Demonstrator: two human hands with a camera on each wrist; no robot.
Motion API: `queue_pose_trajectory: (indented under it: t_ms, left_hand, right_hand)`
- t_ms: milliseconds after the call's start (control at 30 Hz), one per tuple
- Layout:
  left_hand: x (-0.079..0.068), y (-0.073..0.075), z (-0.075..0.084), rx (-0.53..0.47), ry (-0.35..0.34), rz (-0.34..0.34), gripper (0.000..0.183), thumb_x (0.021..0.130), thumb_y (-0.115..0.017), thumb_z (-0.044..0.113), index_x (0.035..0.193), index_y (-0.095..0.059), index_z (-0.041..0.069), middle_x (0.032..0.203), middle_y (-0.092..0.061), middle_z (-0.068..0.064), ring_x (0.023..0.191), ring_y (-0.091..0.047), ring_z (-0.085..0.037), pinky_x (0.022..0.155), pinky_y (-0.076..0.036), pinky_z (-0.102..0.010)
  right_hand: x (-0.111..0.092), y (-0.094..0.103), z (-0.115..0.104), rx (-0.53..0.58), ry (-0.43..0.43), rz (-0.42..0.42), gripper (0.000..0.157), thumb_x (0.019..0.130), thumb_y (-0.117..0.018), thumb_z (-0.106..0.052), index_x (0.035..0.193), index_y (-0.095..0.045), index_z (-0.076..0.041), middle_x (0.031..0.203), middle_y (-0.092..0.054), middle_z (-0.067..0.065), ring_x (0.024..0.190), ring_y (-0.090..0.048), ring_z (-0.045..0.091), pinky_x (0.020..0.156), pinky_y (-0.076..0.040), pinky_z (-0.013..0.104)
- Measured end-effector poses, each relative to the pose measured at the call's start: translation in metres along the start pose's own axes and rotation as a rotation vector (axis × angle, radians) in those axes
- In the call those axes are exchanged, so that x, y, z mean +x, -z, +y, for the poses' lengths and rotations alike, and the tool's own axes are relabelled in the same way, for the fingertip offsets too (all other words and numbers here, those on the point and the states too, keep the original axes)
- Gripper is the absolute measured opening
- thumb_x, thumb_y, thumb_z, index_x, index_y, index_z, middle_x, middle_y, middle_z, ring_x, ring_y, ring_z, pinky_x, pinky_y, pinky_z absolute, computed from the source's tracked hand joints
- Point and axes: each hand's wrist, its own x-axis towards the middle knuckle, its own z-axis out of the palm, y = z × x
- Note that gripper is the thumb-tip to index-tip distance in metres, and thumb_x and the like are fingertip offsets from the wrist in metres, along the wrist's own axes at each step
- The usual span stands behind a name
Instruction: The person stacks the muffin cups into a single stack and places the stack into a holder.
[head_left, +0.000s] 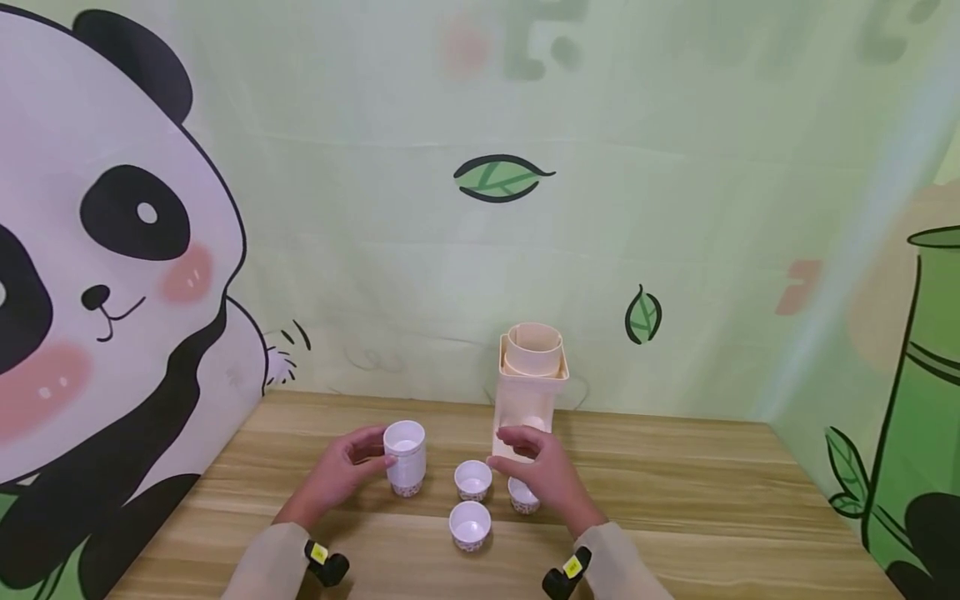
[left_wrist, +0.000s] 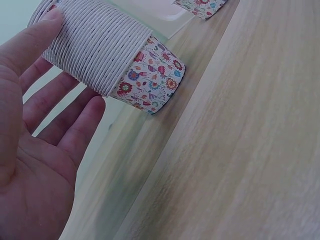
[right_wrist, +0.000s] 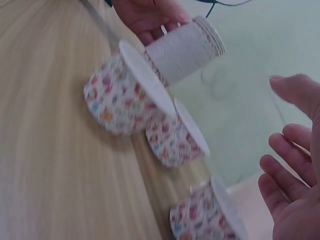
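My left hand holds a tall stack of nested paper cups at the left. In the left wrist view, the thumb lies along the stack near its rim end and the fingers pass behind it. Many white rims show above one floral-printed cup bottom. My right hand hovers over the right side with fingers spread and nothing held. Beneath it is a small floral cup, partly covered by the hand. Two more such cups, one farther back and one nearer, stand upright between the hands.
A pale pink dispenser-like holder with a round cylinder on top stands behind the right hand. Everything rests on a wood-grain table. Behind it hangs a green backdrop printed with a panda and leaves.
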Motion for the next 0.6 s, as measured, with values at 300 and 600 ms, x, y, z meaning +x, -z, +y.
queue_pose_trajectory:
  t_ms: [300,600]
  left_hand:
    - [-0.001,-0.001,0.0,-0.009,-0.001,0.006,0.057,0.093,-0.077,0.02,0.143,-0.057,0.002,0.134,-0.067,-0.02,0.121,-0.066,-0.03,0.099,-0.055,-0.027]
    - [-0.001,0.0,0.001,-0.003,-0.001,-0.001,0.057,0.093,-0.077,0.022,0.142,-0.057,0.002,0.133,-0.067,-0.019,0.122,-0.066,-0.031,0.1,-0.055,-0.029]
  right_hand:
    - [-0.011,0.019,0.022,0.021,-0.044,0.008,0.057,0.08,-0.089,-0.019,0.129,-0.066,0.0,0.132,-0.067,0.022,0.128,-0.06,0.039,0.114,-0.046,0.05]
    - [-0.024,0.026,0.033,-0.018,-0.062,-0.028,0.06,0.08,-0.089,-0.015,0.131,-0.064,0.004,0.132,-0.067,0.023,0.121,-0.065,0.036,0.106,-0.052,0.045]
